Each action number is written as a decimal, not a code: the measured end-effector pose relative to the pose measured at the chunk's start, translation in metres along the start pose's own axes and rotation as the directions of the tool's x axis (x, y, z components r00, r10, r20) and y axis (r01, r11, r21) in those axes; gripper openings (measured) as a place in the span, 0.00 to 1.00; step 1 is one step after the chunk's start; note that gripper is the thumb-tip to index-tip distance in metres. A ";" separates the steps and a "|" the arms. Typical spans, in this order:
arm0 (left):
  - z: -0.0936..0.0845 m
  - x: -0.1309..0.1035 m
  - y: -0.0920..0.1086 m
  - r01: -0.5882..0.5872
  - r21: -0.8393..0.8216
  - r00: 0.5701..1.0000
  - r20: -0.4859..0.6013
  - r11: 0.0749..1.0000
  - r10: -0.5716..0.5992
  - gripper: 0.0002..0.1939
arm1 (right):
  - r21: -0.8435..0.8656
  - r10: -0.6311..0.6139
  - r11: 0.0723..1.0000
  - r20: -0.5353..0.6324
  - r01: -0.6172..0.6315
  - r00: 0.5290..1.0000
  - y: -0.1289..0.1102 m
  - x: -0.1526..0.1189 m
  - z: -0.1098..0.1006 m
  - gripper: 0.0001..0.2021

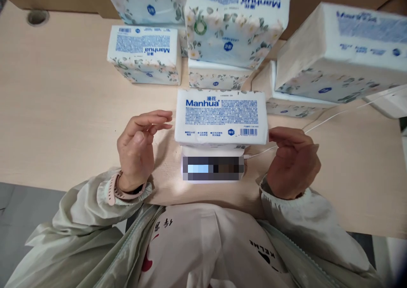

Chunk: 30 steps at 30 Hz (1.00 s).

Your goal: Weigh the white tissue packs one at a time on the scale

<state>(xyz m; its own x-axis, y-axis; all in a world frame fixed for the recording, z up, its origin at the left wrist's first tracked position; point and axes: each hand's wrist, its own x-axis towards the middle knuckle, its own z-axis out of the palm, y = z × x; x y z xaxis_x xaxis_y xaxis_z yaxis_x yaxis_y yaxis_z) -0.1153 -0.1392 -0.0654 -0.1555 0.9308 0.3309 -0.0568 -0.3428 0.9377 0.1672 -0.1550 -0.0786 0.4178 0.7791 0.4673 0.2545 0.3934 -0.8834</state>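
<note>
A white pack of tissues (222,118) with blue "Manhua" print lies in front of me, on top of a small white device (213,151) whose front is pixelated. To the left of the pack is my left hand (136,146), its fingers stretched toward the pack's side with a small gap between. My right hand (294,163) is at the pack's right end, fingers bent but apart. Its fingertips come very close to the wrapper, and whether they touch it I cannot tell. Neither hand grips anything.
Behind stand more tissue packs: a single one (143,55) at left, a stack (235,29) in the middle and another (343,55) at right. A white cable (337,116) runs from the device to the right. The wooden table (57,110) has a round hole (37,18).
</note>
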 end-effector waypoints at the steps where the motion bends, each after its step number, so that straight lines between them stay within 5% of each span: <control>1: 0.000 0.000 -0.001 -0.009 -0.013 1.000 0.001 1.000 0.009 0.15 | 0.021 0.012 1.000 0.000 -0.012 1.000 0.000 0.000 0.000 0.24; 10: -0.008 -0.003 -0.005 0.140 -0.068 0.983 0.132 0.988 -0.130 0.21 | -0.014 0.165 0.986 0.002 -0.165 0.986 0.004 0.000 -0.001 0.18; 13: -0.007 -0.003 -0.004 0.209 -0.106 0.941 0.292 0.972 -0.171 0.30 | -0.076 0.232 0.972 0.188 -0.221 0.954 -0.006 0.002 -0.004 0.18; 15: -0.006 -0.001 -0.001 0.234 -0.128 0.906 0.389 0.964 -0.168 0.32 | -0.145 0.264 0.964 0.422 -0.223 0.867 -0.019 0.004 -0.004 0.25; 17: -0.008 0.004 0.004 0.213 -0.145 0.911 0.387 0.966 -0.143 0.33 | -0.174 0.285 0.958 0.618 -0.226 0.732 -0.034 0.008 0.002 0.34; 22: -0.033 0.025 0.011 0.113 -0.109 0.989 0.109 0.988 -0.101 0.30 | -0.063 0.175 0.969 0.857 -0.238 0.484 -0.055 0.030 0.055 0.36; 26: -0.064 0.047 -0.001 0.087 -0.038 0.996 0.024 0.996 -0.086 0.29 | 0.036 0.067 0.971 0.909 -0.238 0.411 -0.040 0.048 0.112 0.35; 30: -0.094 0.066 -0.027 0.107 -0.019 0.994 -0.018 0.994 -0.107 0.27 | -0.042 0.142 0.955 0.935 -0.295 0.326 -0.022 0.058 0.149 0.32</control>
<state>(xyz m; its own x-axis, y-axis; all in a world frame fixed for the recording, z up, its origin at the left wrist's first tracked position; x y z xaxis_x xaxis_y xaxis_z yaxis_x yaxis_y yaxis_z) -0.2163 -0.0806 -0.0788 -0.1666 0.9597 0.2264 -0.0922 -0.2438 0.9654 0.0557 -0.0454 -0.0373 -0.6425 0.7663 -0.0047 0.1568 0.1255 -0.9796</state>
